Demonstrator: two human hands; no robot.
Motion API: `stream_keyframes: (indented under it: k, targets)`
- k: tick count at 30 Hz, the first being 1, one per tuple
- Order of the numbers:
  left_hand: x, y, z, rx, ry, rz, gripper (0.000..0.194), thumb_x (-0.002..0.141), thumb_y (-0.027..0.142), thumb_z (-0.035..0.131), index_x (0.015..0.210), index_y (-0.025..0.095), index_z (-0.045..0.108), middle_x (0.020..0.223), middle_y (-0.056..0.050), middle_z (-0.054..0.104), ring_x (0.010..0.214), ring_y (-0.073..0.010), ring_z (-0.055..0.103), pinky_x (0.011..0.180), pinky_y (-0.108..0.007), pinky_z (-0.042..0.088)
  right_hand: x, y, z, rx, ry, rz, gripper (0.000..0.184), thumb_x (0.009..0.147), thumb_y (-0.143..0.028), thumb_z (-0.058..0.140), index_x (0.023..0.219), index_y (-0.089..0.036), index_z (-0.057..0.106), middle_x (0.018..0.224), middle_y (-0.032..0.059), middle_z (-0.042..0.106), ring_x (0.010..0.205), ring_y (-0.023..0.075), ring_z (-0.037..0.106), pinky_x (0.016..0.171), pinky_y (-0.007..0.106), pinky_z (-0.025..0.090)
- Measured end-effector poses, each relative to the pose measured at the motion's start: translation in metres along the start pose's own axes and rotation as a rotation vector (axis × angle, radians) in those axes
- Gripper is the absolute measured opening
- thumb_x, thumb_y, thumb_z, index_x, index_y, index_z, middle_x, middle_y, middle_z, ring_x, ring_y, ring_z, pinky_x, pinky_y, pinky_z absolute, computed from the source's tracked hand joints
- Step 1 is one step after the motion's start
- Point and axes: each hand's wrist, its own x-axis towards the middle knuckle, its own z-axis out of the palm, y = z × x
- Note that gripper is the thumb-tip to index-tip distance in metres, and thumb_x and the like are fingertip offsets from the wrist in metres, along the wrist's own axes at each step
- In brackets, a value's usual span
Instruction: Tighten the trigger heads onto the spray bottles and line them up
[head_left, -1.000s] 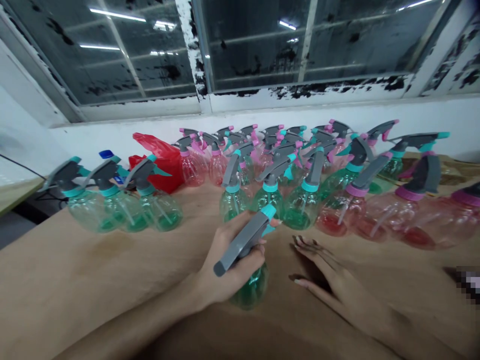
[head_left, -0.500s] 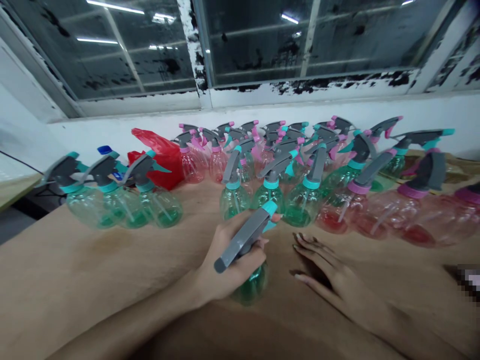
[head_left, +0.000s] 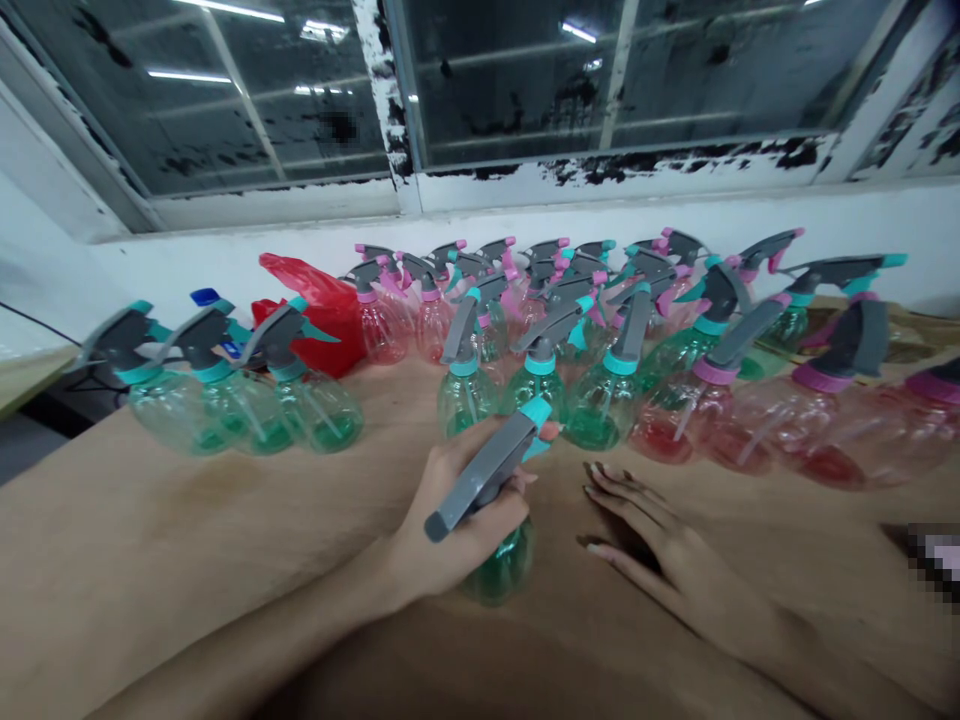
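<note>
My left hand [head_left: 457,520] is wrapped round the neck of a green spray bottle [head_left: 501,570] with a grey and turquoise trigger head, near the table's front edge. The nozzle points away and to the right; fingers hide the collar and part of the trigger. My right hand [head_left: 667,550] rests on the table to the right of this bottle, fingers stretched out and holding nothing. Just beyond the hands stand green spray bottles [head_left: 600,415] with turquoise collars. Red-tinted spray bottles [head_left: 679,425] with pink collars continue that row to the right.
Three green spray bottles [head_left: 330,420] stand at the left of the wooden table [head_left: 187,560]. A red plastic bag [head_left: 330,320] lies behind them. Several more pink and turquoise sprayers [head_left: 555,255] crowd the back along the white wall. A blurred dark object [head_left: 934,560] is at the right edge.
Almost nothing differs. The whole view has shifted very slightly, while both hands and the held spray bottle keep their places.
</note>
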Motion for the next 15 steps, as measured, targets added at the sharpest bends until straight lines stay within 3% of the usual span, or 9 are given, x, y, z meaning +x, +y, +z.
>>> stream_keyframes:
  k: [8, 15]
  targets:
    - [0.0001, 0.0009, 0.0001, 0.017, 0.005, -0.042, 0.037, 0.067, 0.012, 0.049, 0.100, 0.020, 0.063, 0.079, -0.001, 0.064, 0.065, -0.0150, 0.062, 0.064, -0.027, 0.052, 0.0014, -0.0010, -0.0004, 0.046, 0.028, -0.001, 0.052, 0.085, -0.042, 0.050, 0.133, -0.023, 0.042, 0.137, 0.0061, 0.046, 0.128, 0.0250, 0.038, 0.104, 0.047, 0.035]
    - [-0.0007, -0.0006, -0.0012, 0.029, -0.021, -0.032, 0.044, 0.067, 0.010, 0.049, 0.106, 0.024, 0.061, 0.081, 0.000, 0.063, 0.070, -0.0146, 0.062, 0.067, -0.025, 0.051, 0.0004, -0.0002, -0.0005, 0.030, 0.017, 0.000, 0.052, 0.085, -0.043, 0.049, 0.132, -0.021, 0.043, 0.137, 0.0068, 0.046, 0.129, 0.0240, 0.037, 0.105, 0.046, 0.035]
